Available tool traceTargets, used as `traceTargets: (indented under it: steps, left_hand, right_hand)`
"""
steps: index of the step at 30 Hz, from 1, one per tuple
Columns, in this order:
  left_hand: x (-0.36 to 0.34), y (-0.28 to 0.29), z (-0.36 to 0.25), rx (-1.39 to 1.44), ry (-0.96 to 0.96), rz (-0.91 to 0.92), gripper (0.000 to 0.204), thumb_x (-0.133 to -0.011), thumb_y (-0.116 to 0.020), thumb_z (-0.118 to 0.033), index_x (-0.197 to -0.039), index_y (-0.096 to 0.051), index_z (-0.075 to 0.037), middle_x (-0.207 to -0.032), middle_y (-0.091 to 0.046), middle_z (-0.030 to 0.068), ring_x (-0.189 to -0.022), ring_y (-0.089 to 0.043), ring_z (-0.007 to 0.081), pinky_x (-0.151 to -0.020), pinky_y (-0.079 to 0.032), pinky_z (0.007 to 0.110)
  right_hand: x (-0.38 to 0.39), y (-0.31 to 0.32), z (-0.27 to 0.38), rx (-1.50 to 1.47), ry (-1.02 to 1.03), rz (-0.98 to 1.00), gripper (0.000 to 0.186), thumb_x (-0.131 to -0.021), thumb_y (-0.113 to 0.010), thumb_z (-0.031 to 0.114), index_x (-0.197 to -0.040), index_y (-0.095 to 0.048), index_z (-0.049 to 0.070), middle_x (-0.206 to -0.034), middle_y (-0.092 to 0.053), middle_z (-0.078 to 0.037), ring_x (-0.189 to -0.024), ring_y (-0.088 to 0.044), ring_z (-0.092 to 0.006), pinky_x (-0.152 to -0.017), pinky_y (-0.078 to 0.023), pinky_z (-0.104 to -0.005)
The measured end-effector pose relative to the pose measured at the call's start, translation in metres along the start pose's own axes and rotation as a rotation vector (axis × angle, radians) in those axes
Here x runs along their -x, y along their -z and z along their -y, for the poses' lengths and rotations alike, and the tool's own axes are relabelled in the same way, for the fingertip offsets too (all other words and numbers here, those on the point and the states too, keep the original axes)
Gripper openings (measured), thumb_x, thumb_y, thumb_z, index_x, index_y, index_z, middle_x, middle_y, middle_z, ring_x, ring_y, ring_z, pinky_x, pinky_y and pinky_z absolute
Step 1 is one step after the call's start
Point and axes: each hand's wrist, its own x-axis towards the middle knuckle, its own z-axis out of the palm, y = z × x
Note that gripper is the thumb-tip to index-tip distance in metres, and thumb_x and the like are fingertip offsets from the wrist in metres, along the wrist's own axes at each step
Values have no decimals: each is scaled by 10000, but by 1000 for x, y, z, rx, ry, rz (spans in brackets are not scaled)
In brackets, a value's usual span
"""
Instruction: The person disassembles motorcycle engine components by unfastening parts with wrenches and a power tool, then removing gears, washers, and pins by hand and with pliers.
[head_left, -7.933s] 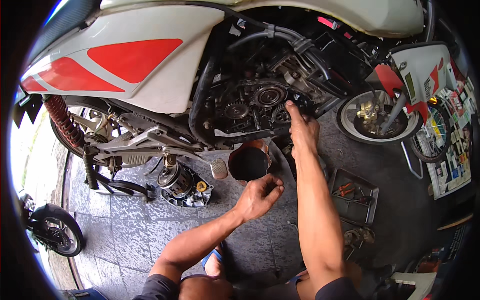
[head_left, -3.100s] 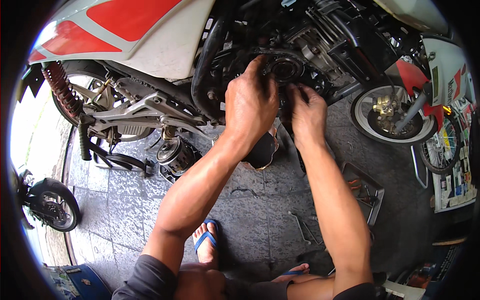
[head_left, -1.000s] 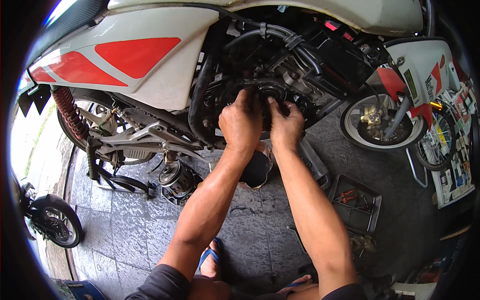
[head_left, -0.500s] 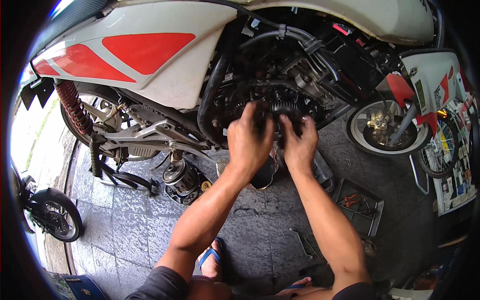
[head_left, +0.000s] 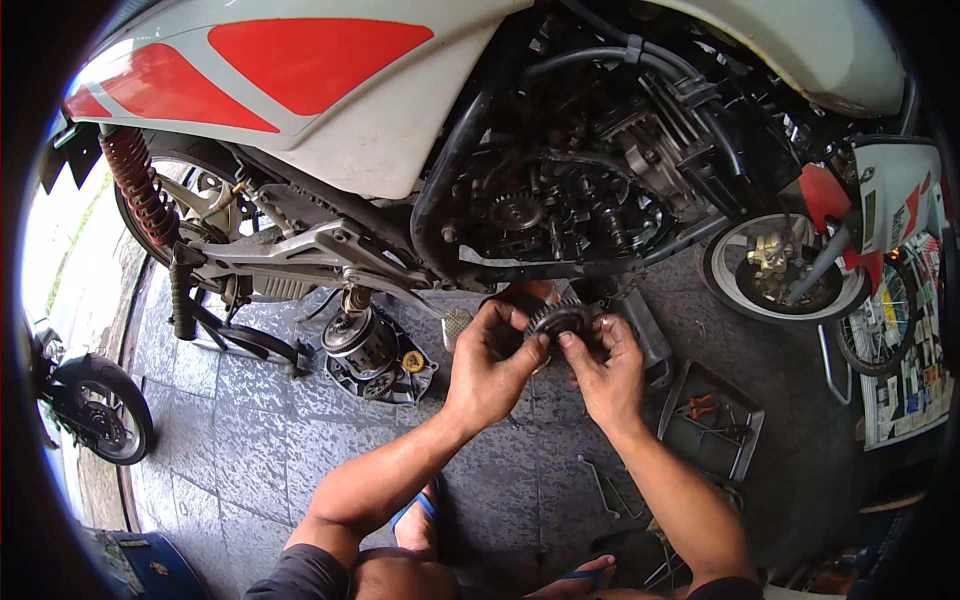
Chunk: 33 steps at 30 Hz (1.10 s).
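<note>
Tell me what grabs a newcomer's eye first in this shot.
The white motorcycle with red panels fills the top, its opened engine bare at the centre. Just below it, the left hand and right hand together hold a round toothed gear part. A metal tool tray lies on the paving at the right.

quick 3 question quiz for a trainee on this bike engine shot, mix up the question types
1. True or false: both hands hold the round toothed gear part.
2. Where does the tool tray lie? A) on the paved floor to the person's right B) on the seat C) under the rear wheel
3. What colour is the rear shock spring?

Key
1. True: left hand and right hand grip it below the open engine.
2. A
3. Red
</note>
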Motion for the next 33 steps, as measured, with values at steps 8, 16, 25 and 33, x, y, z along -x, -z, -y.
traceTargets:
  steps: [8, 16, 25, 33]
  left_hand:
    - [7, 9, 2, 50, 288, -174, 145, -883, -658, -12, -966, -539, -2, -896, -643, 57, -810, -624, 123, -745, -518, 266]
    - [31, 33, 26, 19, 343, -223, 163, -859, -699, -15, -923, -551, 1, -879, -617, 43, -791, -591, 94, -698, -505, 253]
    - [83, 97, 43, -110, 525, -275, 165, -869, -692, -59, -960, -569, 2, -869, -645, 41, -813, -606, 103, -719, -503, 260]
    - [76, 199, 55, -1372, -105, -62, 266, -745, -685, -99, -989, -593, -48, -871, -659, 155, -892, -587, 361, -778, -468, 440]
  right_hand:
    - [0, -8, 4, 493, 645, -4, 247, -775, -750, 49, -987, -626, 28, -967, -586, -130, -850, -621, -283, -707, -515, -370]
    - [9, -21, -15, 373, 371, 217, 149, -820, -688, 3, -915, -573, -3, -838, -606, -101, -796, -621, -200, -726, -484, -310]
    - [24, -25, -37, 33, -201, 341, 158, -883, -633, -20, -1033, -586, -3, -861, -594, -12, -792, -538, -51, -718, -451, -220]
    - [22, -35, -42, 219, -77, 408, 114, -859, -684, 41, -945, -668, -32, -889, -651, -42, -835, -592, -103, -762, -472, -251]
